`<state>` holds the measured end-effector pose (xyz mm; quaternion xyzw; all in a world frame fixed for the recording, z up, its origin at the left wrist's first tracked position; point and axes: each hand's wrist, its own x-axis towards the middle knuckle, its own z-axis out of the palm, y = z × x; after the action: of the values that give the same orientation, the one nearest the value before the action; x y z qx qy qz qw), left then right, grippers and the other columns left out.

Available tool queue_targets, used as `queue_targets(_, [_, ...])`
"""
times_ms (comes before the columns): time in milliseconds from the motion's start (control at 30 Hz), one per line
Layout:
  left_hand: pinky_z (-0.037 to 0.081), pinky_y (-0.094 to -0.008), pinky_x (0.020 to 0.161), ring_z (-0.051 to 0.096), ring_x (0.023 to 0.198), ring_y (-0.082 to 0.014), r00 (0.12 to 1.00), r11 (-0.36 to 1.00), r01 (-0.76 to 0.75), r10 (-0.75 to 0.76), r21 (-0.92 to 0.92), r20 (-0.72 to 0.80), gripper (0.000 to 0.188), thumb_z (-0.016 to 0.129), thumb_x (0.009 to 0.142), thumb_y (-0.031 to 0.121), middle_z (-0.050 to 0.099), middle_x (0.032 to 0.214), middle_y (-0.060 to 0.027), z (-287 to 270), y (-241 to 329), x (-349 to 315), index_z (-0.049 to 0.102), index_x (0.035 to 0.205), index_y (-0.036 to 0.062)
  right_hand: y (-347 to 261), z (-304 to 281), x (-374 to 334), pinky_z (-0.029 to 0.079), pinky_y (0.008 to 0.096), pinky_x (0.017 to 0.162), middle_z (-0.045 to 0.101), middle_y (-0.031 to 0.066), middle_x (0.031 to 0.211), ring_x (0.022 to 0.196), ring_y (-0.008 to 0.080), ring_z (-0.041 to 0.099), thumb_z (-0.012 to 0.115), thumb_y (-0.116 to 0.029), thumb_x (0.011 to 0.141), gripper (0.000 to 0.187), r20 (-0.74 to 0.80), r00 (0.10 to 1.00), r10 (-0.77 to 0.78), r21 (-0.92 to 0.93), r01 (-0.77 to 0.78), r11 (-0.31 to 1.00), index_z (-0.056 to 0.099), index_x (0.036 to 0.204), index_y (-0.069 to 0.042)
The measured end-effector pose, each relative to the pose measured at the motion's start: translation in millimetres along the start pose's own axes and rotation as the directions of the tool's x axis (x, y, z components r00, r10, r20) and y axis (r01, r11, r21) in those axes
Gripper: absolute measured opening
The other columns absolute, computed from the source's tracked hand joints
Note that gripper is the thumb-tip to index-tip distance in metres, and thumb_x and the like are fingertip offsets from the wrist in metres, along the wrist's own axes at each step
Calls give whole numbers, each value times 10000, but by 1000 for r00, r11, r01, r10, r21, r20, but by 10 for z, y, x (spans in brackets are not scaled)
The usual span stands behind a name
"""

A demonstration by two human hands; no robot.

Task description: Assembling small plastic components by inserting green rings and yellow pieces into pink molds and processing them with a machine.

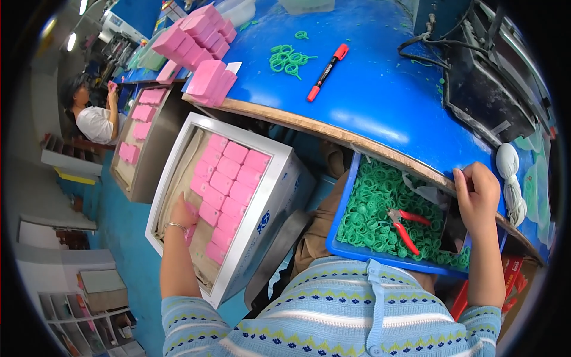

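Left hand [183, 215]: reaches into white carton [270, 196], fingers on a pink packet [191, 233] near its left wall; grip hidden, cannot tell. Right hand [476, 191]: closed over blue table [380, 89] front edge. Blue tray [348, 247] below: green rings [372, 211], red pliers [404, 225].

Both forearms come in from the lower edge, bare below short striped knit sleeves. Left arm reaches forward and slightly right, elbow low, wrist straight with a thin silver bracelet on it. Left hand [184, 213] is turned palm down, fingers pointing away and pressed flat, partly hidden, so the grip is unclear. Right arm rises almost straight up the picture, forearm vertical. Right hand [477, 191] sits higher and farther than the left, back of hand facing the camera, fingers curled inward, thumb tucked alongside. Hands well apart.
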<state>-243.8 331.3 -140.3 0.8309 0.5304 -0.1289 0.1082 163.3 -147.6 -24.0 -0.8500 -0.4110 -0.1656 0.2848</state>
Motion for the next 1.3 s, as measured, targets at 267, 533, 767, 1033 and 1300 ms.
queue_targets(267, [470,-221,664,558,802,-132,969,304,-211,187,-929,-159,521,692,630,8,524,960,-51,-718,918,-336,458,1093,62,-27,-34,-112,327,262,484,443,39,609,521,133,411,619,-35,795,187,0,989,147,317,-139,938,465,689,-28])
queue_targets(533, [445,-263,786,534,886,-127,675,171,-300,734,-938,-82,558,750,625,-8,516,969,-35,-814,3245,-1800,474,1102,75,-569,195,-445,432,365,934,446,172,1225,1088,211,510,646,-119,827,224,478,874,-84,873,-463,153,474,953,-50])
queue_targets(767, [376,-386,902,437,1080,-302,89,-37,-977,823,-209,-562,638,814,555,163,408,1166,-169,-422,3910,-2131,496,1104,92,-673,199,-491,432,323,821,423,72,970,942,131,465,738,-190,749,479,505,855,117,860,-509,13,317,944,-69])
queue_targets(1033, [311,-345,963,397,1113,-208,130,-130,-367,973,-921,-189,651,887,478,256,403,1174,-108,-357,3936,-1932,486,965,94,-407,-153,-423,422,311,694,464,80,849,791,174,496,635,-258,830,296,521,854,8,664,-411,625,432,901,-55])
queue_targets(1300, [333,-350,983,415,1092,-191,381,-179,222,921,-958,-83,279,657,669,21,449,1056,-79,-430,4019,-2132,429,788,129,-465,-84,-368,408,336,549,528,91,657,603,210,511,559,-235,885,238,279,960,38,880,-271,390,587,756,-37])
